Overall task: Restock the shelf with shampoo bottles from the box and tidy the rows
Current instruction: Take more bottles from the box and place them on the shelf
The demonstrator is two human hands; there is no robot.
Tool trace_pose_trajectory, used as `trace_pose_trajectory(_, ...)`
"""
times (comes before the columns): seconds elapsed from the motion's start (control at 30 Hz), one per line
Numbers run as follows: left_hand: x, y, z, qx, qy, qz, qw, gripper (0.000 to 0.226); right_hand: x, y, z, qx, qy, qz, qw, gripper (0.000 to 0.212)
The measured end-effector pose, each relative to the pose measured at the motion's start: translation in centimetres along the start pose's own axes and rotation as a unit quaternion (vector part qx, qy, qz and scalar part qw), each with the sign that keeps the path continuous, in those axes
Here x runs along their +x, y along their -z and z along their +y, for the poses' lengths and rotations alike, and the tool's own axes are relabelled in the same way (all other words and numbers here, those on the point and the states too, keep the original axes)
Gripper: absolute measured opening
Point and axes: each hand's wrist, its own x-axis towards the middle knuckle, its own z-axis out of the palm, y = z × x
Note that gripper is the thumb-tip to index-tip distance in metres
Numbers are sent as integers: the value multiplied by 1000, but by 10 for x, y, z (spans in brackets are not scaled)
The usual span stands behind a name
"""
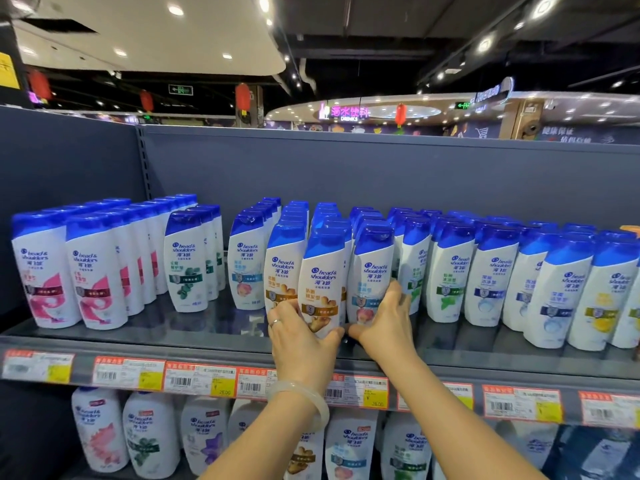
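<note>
White shampoo bottles with blue caps stand in rows on the grey shelf. My left hand grips the lower part of the front ginger-label bottle, fingers on its left side and thumb under its right. My right hand holds the neighbouring peach-label bottle, fingers curled round its right side. These two bottles lean slightly and touch each other. Pink-label rows stand at the far left, with a green-label row next to them. Mint, blue and yellow-label rows fill the right. No box is in view.
A strip of price tags runs along the shelf's front edge. Larger shampoo bottles stand on the shelf below. Bare shelf shows in front of the green-label row and in a gap to its right. A grey back panel rises behind.
</note>
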Motion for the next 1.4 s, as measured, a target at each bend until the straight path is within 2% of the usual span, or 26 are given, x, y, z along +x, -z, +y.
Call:
trace_pose_trajectory(0.67,1,2,-5,-2,-35,-22,999,56,-3,0,1,3,-21,14,1000,93)
trace_pose_trajectory(0.87,-1,6,-10,-25,-42,-49,998,60,-8,8,-5,3,-33,1,999,105)
trace_pose_trajectory(0.97,-5,11,-13,-36,-72,-53,995,71,-11,19,-8,-9,-23,3,1000,109)
trace_pose_trajectory(1.07,-15,15,-16,-43,-102,-22,994,74,-24,32,-7,-29,-8,24,999,101)
trace_pose_trajectory(1.17,-31,12,-15,-46,-180,-7,983,68,-46,44,2,-59,6,39,997,89)
trace_pose_trajectory(1.27,-55,-5,-14,-58,-264,-41,962,63,-75,56,25,-79,19,70,994,75)
trace_pose_trajectory(1.4,-100,-31,-16,-64,-300,-107,946,55,-121,82,76,-116,-25,93,989,59)
